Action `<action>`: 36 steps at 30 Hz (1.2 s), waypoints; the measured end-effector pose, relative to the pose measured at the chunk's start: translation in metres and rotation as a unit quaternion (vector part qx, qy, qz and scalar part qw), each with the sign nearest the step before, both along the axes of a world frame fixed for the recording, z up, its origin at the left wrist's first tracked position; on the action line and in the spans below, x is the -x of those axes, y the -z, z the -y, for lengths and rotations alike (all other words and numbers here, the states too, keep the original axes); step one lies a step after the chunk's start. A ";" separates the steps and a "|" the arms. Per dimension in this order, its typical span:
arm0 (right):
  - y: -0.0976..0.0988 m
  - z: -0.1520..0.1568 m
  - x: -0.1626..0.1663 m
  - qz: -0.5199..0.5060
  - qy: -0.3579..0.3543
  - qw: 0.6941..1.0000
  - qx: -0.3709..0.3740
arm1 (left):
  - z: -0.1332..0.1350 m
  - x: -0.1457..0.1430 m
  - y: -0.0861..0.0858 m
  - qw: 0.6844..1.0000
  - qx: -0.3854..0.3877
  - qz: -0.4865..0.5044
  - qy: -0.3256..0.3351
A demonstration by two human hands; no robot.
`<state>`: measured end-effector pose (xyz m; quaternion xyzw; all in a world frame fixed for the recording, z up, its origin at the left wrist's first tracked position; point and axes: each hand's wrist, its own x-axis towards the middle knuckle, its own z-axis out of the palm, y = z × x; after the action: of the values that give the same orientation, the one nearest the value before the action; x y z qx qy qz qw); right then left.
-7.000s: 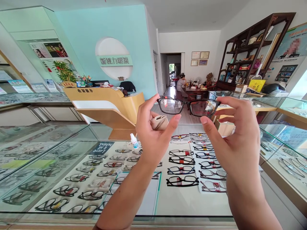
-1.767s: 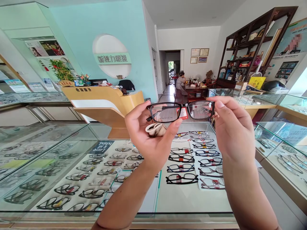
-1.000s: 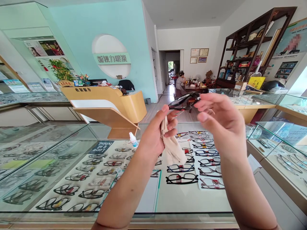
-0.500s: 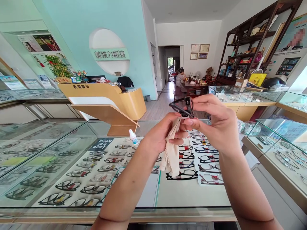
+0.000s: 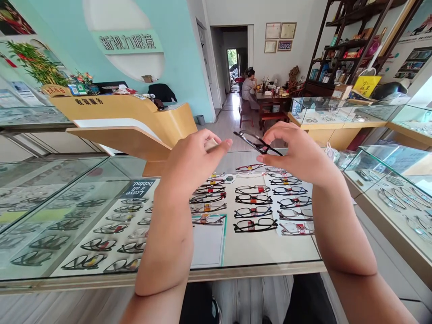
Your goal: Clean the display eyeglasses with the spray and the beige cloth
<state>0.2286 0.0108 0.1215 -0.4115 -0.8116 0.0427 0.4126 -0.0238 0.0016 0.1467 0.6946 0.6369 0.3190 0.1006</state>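
Observation:
My right hand [image 5: 294, 152] grips a pair of dark-framed eyeglasses [image 5: 254, 141] between thumb and fingers, held up above the glass counter. One lens faces partly toward me, and my fingers cover the rest of the frame. To the left, apart from the glasses, my left hand [image 5: 194, 158] is closed with its back toward me. A small bit of the cream cleaning cloth [image 5: 210, 144] shows between its thumb and fingers; the remainder is hidden in the hand. Below both hands stretches the glass display counter [image 5: 270, 266].
Rows of spectacle frames [image 5: 254, 199] lie inside the counter. Another glass case [image 5: 393, 189] stands at the right. A yellow reception desk [image 5: 175, 123] is at the back left. A seated person [image 5: 249, 87] is at a table farther back.
My left hand has moved left, away from the glasses, with the cloth gathered in it. The glasses stay in my right hand, turned differently. The small white bottle is out of sight. The view has tilted down.

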 end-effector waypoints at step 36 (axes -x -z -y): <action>0.123 -0.101 0.049 0.434 0.117 0.852 0.269 | 0.035 0.036 -0.015 0.992 0.033 -0.094 0.082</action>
<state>0.1800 0.1118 -0.0011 -0.5751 -0.8107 0.0280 -0.1060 -0.0600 -0.0334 0.1616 0.7678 0.5944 0.2218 0.0895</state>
